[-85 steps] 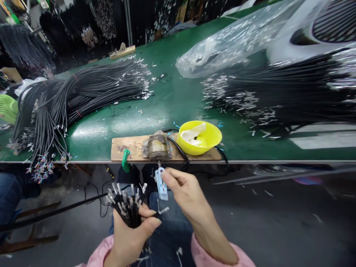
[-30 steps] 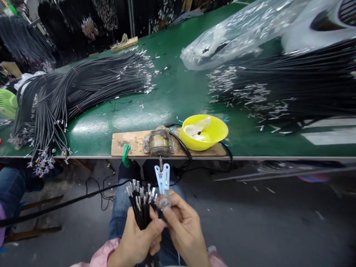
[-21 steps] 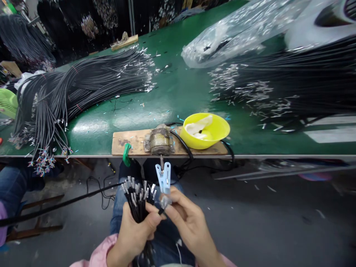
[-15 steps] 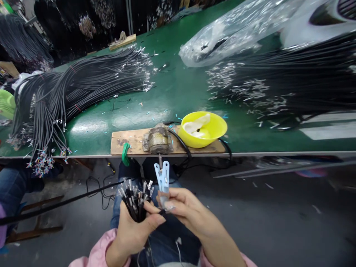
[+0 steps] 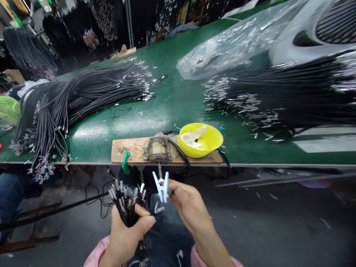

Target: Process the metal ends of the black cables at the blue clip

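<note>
My left hand (image 5: 126, 231) is closed around a bundle of black cables (image 5: 125, 207) whose ends are silvery. Between its thumb and forefinger a single cable is pinched apart, its forked silvery tip (image 5: 158, 210) pointing right. A light blue clothespin (image 5: 162, 188) sits at the shaft (image 5: 160, 171) of a small motor (image 5: 158, 148). My right hand (image 5: 189, 205) has its fingers curled at the clothespin's right leg and appears to pinch it; some fingertips are hidden.
The motor is fixed on a wooden board (image 5: 133, 150) at the edge of the green table (image 5: 167, 107), beside a green clamp (image 5: 126, 162) and a yellow bowl (image 5: 200, 150). Black cable bundles lie left (image 5: 91, 87) and right (image 5: 292, 92). A plastic bag (image 5: 222, 52) lies behind.
My right hand has moved up and away from the cable tip, which now shows free. The clothespin has turned, showing a wide V shape. My left hand and bundle have shifted slightly left and down.
</note>
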{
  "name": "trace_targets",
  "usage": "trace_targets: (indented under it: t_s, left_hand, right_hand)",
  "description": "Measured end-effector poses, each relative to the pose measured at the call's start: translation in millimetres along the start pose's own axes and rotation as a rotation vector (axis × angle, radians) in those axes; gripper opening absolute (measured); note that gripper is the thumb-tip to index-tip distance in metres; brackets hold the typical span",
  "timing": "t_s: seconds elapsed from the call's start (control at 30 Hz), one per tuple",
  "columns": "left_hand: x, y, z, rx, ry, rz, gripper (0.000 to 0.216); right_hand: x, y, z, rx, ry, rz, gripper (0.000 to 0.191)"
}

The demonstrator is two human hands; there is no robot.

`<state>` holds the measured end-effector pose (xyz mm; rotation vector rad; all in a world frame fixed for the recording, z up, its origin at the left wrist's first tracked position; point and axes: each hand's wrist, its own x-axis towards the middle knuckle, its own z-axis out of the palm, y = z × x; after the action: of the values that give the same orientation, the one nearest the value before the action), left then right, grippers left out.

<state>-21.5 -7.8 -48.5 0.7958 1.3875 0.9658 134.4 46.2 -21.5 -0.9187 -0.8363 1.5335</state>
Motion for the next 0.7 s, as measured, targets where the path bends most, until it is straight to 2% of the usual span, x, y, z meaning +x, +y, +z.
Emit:
trace_targets:
  t_s: [0.1,0.23,0.33,0.47,0.57,0.63,0.7]
  left_hand:
    - [-5,-14,-5,-0.075,-0.102,-0.116,0.034]
    - [-6,-33,-6,-0.108,-0.142,-0.203,0.040]
    - [5,-45,-7,-0.168,-0.182,-0.246,0.042]
    - [11,-43,-6,-0.181,-0.220,-0.261,0.043]
    - [5,-33,-3,-0.152,-0.185,-0.179,0.043]
    - [2,-28,0,-0.137,-0.146,-0.094,0.037]
    - [1,-27,3,-0.122,-0.092,-0.026,0.031]
  right_hand:
    - [-15,7,-7,-0.007,-0.016,-0.139,0.038]
    - [-32,10,0,-0.059,0.018,-0.067,0.028]
    - [-38,10,5,-0.186,0.085,-0.105,0.017]
    - [-39,4,6,-0.294,0.049,-0.279,0.016]
    - [-37,1,5,-0.349,-0.031,-0.376,0.005]
    - [-35,2,3,-0.287,-0.085,-0.300,0.015]
    - [-33,5,-2,-0.151,-0.160,-0.108,0.024]
